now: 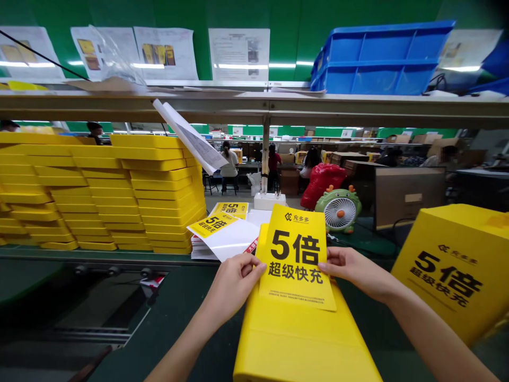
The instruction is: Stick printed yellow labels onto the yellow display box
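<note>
Both hands grip a yellow printed label [296, 289] with black lettering, held over a yellow box [302, 339]. My left hand [234, 281] pinches its left edge between thumb and fingers, and my right hand [352, 268] pinches the right edge. The label looks slightly tilted against the box; whether it touches the surface all over, I cannot tell. Just beyond my left hand lies a stack of labels and white sheets [234, 239]. To the right of my right hand stands another yellow box [449, 265] bearing the same lettering.
Rows of stacked yellow boxes [159, 207] fill the left of the bench. A green fan [340, 209], a red bag [322, 183] and a white power strip [269, 200] stand behind. Overhead, a shelf [222, 103] carries a blue crate [377, 58]. People sit farther back.
</note>
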`<state>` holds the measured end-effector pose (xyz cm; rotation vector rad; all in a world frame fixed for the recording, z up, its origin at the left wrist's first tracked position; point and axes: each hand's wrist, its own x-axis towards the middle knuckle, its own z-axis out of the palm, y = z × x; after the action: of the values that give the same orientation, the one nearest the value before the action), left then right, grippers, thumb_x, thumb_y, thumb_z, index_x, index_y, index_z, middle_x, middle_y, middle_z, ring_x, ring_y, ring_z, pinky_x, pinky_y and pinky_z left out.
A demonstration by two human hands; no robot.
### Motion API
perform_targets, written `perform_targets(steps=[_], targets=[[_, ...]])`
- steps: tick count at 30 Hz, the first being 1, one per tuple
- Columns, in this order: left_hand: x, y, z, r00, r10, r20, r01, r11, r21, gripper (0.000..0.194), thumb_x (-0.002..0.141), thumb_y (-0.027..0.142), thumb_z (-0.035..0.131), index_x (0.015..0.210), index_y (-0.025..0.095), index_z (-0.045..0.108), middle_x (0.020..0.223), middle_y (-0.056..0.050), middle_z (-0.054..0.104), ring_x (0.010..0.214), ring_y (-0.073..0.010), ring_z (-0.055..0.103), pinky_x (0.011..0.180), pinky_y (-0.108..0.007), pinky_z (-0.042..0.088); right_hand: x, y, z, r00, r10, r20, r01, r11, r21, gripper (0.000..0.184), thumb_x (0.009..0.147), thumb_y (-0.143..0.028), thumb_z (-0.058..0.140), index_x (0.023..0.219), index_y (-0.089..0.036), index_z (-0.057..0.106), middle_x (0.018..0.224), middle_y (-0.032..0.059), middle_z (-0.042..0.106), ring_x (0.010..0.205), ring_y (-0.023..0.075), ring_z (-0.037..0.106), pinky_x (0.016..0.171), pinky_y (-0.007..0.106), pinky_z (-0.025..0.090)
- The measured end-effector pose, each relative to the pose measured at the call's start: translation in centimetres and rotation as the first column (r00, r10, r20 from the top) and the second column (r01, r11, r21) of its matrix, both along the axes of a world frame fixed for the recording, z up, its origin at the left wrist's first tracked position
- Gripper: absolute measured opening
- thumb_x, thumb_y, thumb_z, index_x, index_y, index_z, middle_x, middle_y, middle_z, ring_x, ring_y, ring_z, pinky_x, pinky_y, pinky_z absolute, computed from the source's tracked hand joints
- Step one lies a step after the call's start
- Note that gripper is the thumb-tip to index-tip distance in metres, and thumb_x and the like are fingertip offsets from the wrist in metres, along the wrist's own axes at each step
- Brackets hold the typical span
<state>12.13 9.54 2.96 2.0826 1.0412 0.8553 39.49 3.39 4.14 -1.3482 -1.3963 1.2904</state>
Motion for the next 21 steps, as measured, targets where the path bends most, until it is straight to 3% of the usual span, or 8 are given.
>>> perform_targets(steps=[3,11,21], targets=[[0.11,-0.13,0.2,1.0,-0.001,0.008,0.001,1.0,-0.016,0.032,0.086,0.045,0.05,0.073,0.017,0.056,0.058,0.005,0.033,0.057,-0.0118,0.029,0.054,-0.027,0.022,-0.12,0.01,0.01,0.999,-0.015,0.028,0.015,1.0,0.011,0.029,0.075,-0.039,0.068,0.09,-0.017,0.059,0.101,0.0074,0.07,0.093,0.021,0.064,0.073,0.029,0.048],[0.06,0.09,-0.3,0.999,-0.017,0.035,0.019,0.998,-0.056,0.032,0.086,0.046,0.05,0.077,0.016,0.057,0.06,0.004,0.033,0.057,-0.0123,0.028,0.053,-0.026,0.019,-0.22,0.13,-0.25,0.999,-0.027,0.042,0.026,0.999,0.031,0.031,0.074,-0.041,0.068,0.09,-0.016,0.06,0.093,0.006,0.071,0.086,0.0195,0.065,0.069,0.029,0.047],[0.12,0.34,-0.68,0.997,-0.039,0.063,0.045,0.993,-0.105,0.034,0.086,0.047,0.05,0.078,0.015,0.057,0.06,0.004,0.034,0.058,-0.0116,0.027,0.052,-0.026,0.019,-0.39,0.16,-0.28,0.998,-0.05,0.044,0.049,0.998,0.036,0.032,0.075,-0.041,0.067,0.093,-0.015,0.06,0.097,0.0076,0.07,0.091,0.0223,0.064,0.08,0.035,0.049]])
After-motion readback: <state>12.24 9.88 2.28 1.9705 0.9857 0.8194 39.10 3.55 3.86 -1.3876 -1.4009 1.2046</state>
